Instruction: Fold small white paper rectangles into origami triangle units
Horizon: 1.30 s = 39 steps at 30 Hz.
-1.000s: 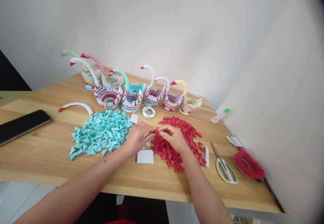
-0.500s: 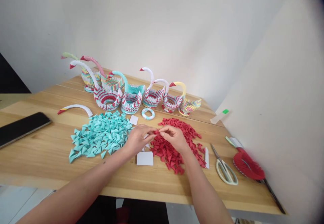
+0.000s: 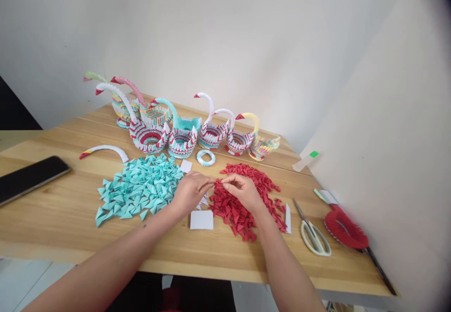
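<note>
My left hand (image 3: 193, 190) and my right hand (image 3: 242, 191) meet fingertip to fingertip over the left part of a pile of red folded paper triangles (image 3: 239, 218). Both are closed in a pinch. Between the fingertips shows a small bit of red folded paper (image 3: 218, 183), largely covered by the fingers; how many pieces it is I cannot tell. Left of my left hand spreads a heap of turquoise paper triangles (image 3: 144, 187). A white paper rectangle (image 3: 202, 220) lies below the hands, with small white pieces (image 3: 203, 202) partly hidden behind my left hand.
Several paper swans (image 3: 150, 136) stand along the back of the wooden table (image 3: 158, 251). A turquoise and white ring (image 3: 206, 158) and a loose white swan neck (image 3: 109, 148) lie before them. A phone (image 3: 31, 178) is at left; scissors (image 3: 313, 234) and a red paper piece (image 3: 347, 227) are at right.
My left thumb and fingers have drawn a little back and closer together, while my right hand keeps its pinch in nearly the same place. The piles look unchanged.
</note>
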Tool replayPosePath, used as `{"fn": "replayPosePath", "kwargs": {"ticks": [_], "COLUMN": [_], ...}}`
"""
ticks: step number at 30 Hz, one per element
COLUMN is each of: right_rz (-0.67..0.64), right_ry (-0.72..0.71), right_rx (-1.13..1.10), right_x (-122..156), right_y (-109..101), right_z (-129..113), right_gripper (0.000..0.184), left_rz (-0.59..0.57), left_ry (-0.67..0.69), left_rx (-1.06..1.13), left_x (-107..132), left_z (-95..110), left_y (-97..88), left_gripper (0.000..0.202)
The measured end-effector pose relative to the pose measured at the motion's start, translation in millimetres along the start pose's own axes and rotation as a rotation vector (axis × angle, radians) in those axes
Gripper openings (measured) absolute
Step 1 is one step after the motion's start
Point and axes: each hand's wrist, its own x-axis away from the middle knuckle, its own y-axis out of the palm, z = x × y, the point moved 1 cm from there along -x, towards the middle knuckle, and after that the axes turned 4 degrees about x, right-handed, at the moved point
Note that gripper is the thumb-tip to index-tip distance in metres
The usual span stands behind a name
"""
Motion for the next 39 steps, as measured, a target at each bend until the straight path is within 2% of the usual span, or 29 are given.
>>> {"fn": "replayPosePath", "kwargs": {"ticks": [5,9,12,16,21,25,30,33,35,39], "right_rz": [-0.005,0.105,0.186,0.153,0.067,0.065,0.033,0.106,0.162,0.328], "right_ry": [0.001,0.001,0.0,0.003,-0.023,-0.18,-0.25,-0.242,-0.228,-0.114], "right_rx": [-0.005,-0.056,-0.04,0.018,0.151,0.317,0.2,0.133,0.096,0.062], "right_x": [0,0,1,2,1,2,4,3,2,2], "right_y": [0,-16,-32,-38,-31,-23,6,20,22,3], "right_z": [0,-3,-5,-6,-11,-22,-22,-16,-13,-14], "right_gripper": [0.014,0.014,0.011,0.012,0.01,0.012,0.024,0.013,0.011,0.01], "left_rz": [0.002,0.033,0.045,0.014,-0.017,-0.008,-0.007,-0.044,-0.064,0.018], "left_ry": [0.131,0.17,0.112,-0.006,-0.077,-0.169,-0.281,-0.283,-0.298,-0.405], "left_rx": [-0.133,-0.182,-0.116,-0.012,0.081,0.19,0.411,0.479,0.515,0.52], "left_x": [-2,-3,-2,-1,-1,-3,-1,0,0,-2], "left_z": [7,8,5,3,6,9,12,13,12,7], "left_y": [-4.2,-7.8,-7.1,-2.8,-0.8,-2.4,1.3,5.5,6.4,1.4], "left_gripper": [0.021,0.022,0.018,0.013,0.013,0.015,0.016,0.017,0.017,0.019]}}
